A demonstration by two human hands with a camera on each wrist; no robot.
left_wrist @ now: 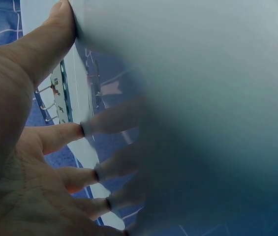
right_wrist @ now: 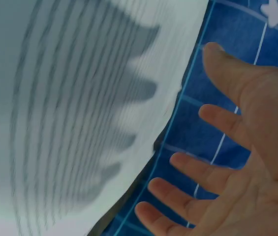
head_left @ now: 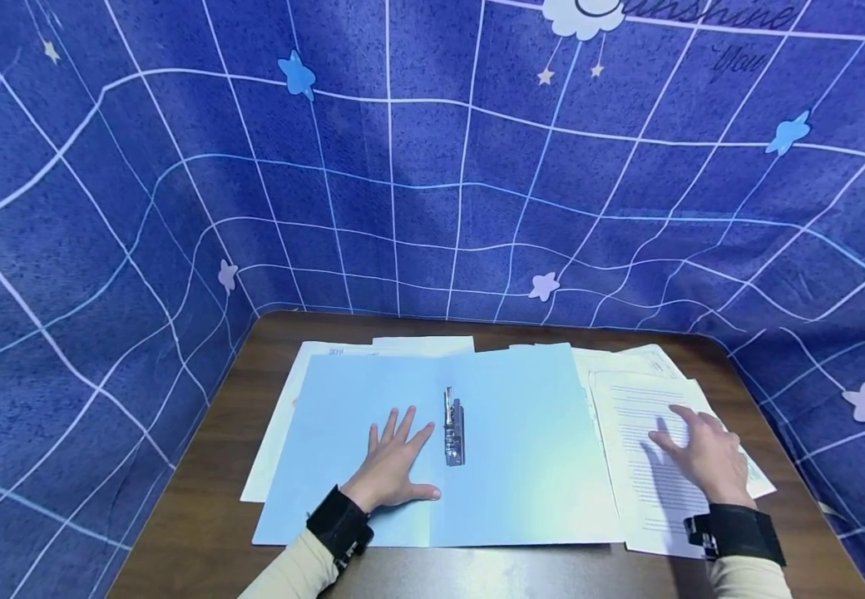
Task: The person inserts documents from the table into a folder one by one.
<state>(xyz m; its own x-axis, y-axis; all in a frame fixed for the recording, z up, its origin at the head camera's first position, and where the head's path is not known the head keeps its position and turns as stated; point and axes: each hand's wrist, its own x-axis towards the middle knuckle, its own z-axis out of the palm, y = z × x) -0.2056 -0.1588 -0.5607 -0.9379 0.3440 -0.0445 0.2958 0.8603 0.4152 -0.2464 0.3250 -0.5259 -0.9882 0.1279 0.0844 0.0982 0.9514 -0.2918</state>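
A light blue folder [head_left: 530, 466] lies spread flat on the table, with a metal ring clip [head_left: 454, 428] standing up near its middle. My left hand [head_left: 391, 466] rests on the folder's left half, fingers spread, just left of the clip. In the left wrist view its fingertips [left_wrist: 75, 129] meet the folder's glossy surface, which mirrors them. Over a printed sheet [head_left: 638, 466] right of the folder hovers my right hand [head_left: 713, 462], fingers loosely bent and holding nothing. Its shadow falls across the printed lines, also seen on the sheet [right_wrist: 79, 98] in the right wrist view.
More papers [head_left: 271, 457] stick out from under the folder's left and top edges. Several overlapping sheets [head_left: 657, 359] lie at the right. The dark wooden table [head_left: 193, 499] ends at a blue gridded cloth [head_left: 417, 208] that hangs behind and at both sides.
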